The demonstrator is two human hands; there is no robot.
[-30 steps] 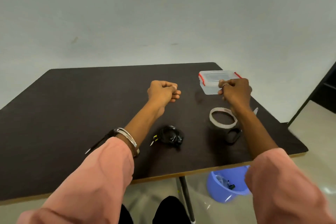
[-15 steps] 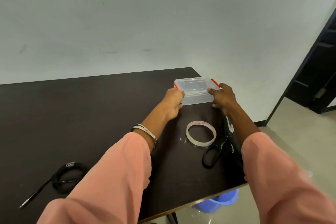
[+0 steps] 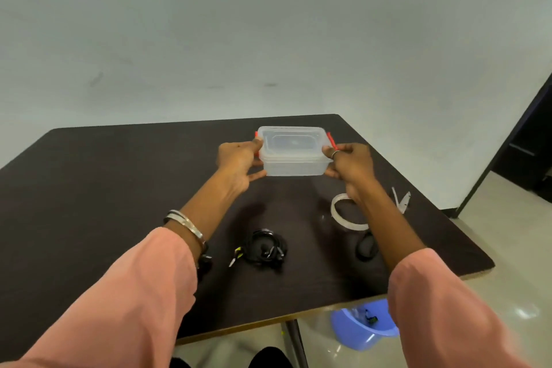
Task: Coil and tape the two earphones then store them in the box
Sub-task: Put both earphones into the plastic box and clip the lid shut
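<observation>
A clear plastic box (image 3: 294, 155) with its lid on and red side clips is held above the dark table (image 3: 119, 182). My left hand (image 3: 239, 160) grips its left end, fingers over the clip and thumb underneath. My right hand (image 3: 349, 163) grips its right end the same way. A coiled black earphone (image 3: 264, 249) lies on the table near me, between my forearms, its plug pointing left. A second black earphone (image 3: 206, 261) peeks out from under my left sleeve, mostly hidden.
A roll of clear tape (image 3: 346, 213) lies under my right forearm. Black scissors (image 3: 367, 248) lie partly hidden there, blades (image 3: 401, 199) towards the table's right edge. A blue plastic basin (image 3: 358, 329) sits on the floor below the front edge. A dark doorway (image 3: 528, 152) is at the right.
Both hands closed on the box ends and lifted it off the table towards me. The camera swung back left, so the coiled earphone is central again.
</observation>
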